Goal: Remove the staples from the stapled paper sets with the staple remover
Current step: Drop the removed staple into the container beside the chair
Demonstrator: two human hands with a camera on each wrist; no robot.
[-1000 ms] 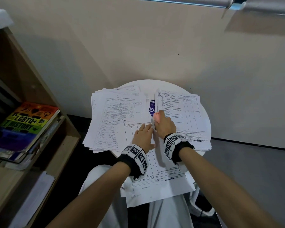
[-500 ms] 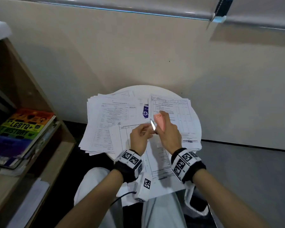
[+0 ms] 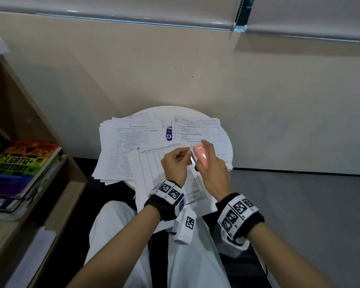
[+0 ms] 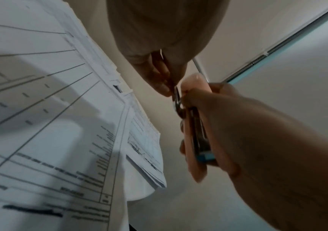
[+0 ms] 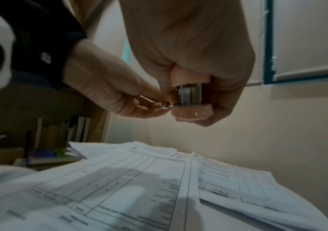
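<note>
My right hand grips a pink staple remover, lifted above the papers with its metal tip pointing left. My left hand is raised beside it and pinches a small bent staple at that metal tip. In the right wrist view the left hand has thumb and forefinger closed on the staple beside the remover. Below both hands, a ruled paper set lies on the round white table and hangs over its near edge.
A thick pile of printed sheets covers the table's left side, and a second set lies at the right. A blue card shows between them. A wooden shelf with books stands at the left. The wall is close behind.
Both hands have risen off the front paper set. The remover has left the sheet's corner, and my left fingers have moved from pressing the paper to pinching at the remover's tip.
</note>
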